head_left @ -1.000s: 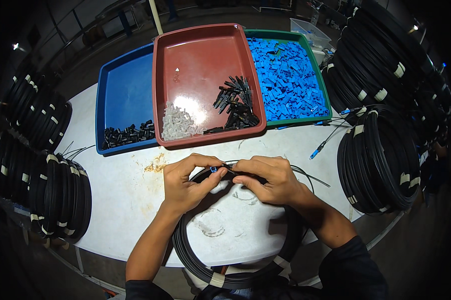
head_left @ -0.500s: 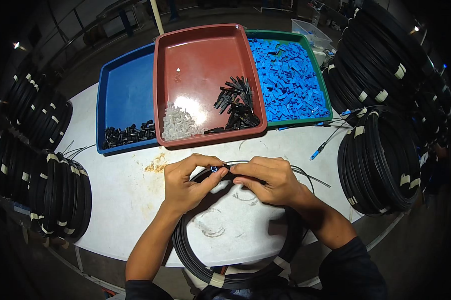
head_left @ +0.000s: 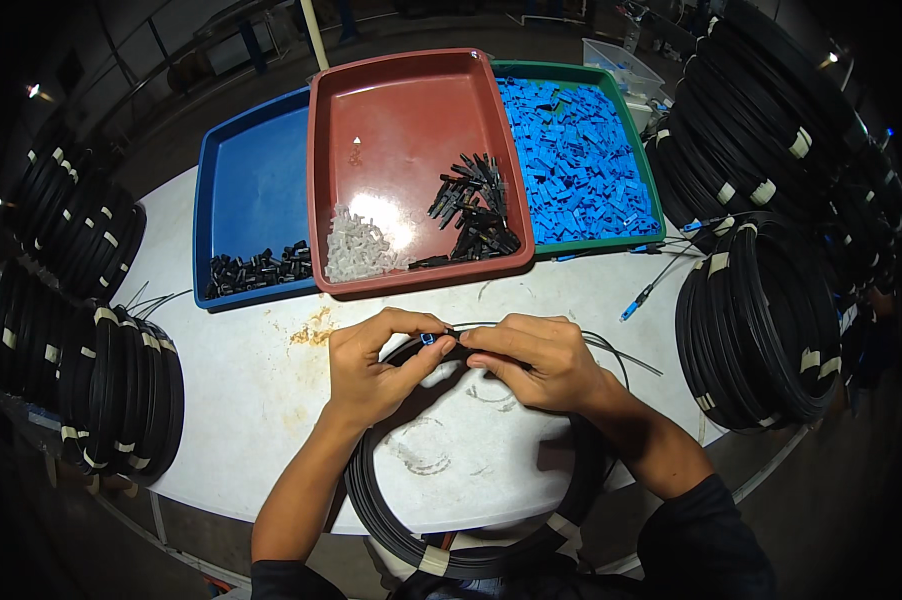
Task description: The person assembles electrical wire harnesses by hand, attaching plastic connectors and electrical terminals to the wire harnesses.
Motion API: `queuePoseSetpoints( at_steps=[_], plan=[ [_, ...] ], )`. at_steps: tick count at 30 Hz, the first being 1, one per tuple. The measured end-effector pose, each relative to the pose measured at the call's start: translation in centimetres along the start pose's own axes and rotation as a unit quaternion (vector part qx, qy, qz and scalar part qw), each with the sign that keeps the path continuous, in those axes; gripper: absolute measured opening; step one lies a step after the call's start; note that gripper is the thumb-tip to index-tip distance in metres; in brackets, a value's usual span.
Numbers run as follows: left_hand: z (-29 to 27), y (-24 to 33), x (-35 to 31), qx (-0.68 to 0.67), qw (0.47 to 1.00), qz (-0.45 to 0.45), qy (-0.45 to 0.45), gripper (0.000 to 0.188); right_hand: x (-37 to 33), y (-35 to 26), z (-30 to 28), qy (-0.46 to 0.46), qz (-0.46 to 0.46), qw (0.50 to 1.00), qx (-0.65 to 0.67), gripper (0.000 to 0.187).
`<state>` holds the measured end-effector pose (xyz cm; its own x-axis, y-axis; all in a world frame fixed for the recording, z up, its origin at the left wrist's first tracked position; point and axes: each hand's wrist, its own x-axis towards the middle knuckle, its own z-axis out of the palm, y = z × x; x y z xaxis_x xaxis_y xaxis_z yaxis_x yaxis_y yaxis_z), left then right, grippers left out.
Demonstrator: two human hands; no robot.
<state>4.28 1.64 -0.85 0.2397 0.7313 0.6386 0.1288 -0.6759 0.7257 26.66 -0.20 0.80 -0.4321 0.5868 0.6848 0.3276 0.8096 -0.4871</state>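
Our left hand (head_left: 371,362) pinches a small blue-ended plastic connector (head_left: 428,339), our right hand (head_left: 536,352) a slim dark piece (head_left: 455,336) just beside it, above the black cable coil (head_left: 379,505) overhanging the white bench (head_left: 256,420). We seem to be joining them; the next move calls for steady alignment.

Two hands (head_left: 379,362), one cable coil (head_left: 396,538) beneath them, three trays (head_left: 411,110), one white table (head_left: 241,400)
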Motion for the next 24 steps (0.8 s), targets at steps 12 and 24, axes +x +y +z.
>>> queuePoseSetpoints(
  at_steps=[12, 24],
  plan=[
    [-0.7, -0.5, 0.2, -0.027, 0.999, -0.015, 0.032, 0.024, -0.1, 1.0, 0.2, 0.108, 0.125, 0.986, -0.016, 0.02],
    [-0.7, 0.2, 0.0, -0.1, 0.987, -0.121, 0.03, 0.028, -0.1, 0.4, 0.1, 0.098, 0.088, 0.991, -0.012, 0.02]
  ],
)
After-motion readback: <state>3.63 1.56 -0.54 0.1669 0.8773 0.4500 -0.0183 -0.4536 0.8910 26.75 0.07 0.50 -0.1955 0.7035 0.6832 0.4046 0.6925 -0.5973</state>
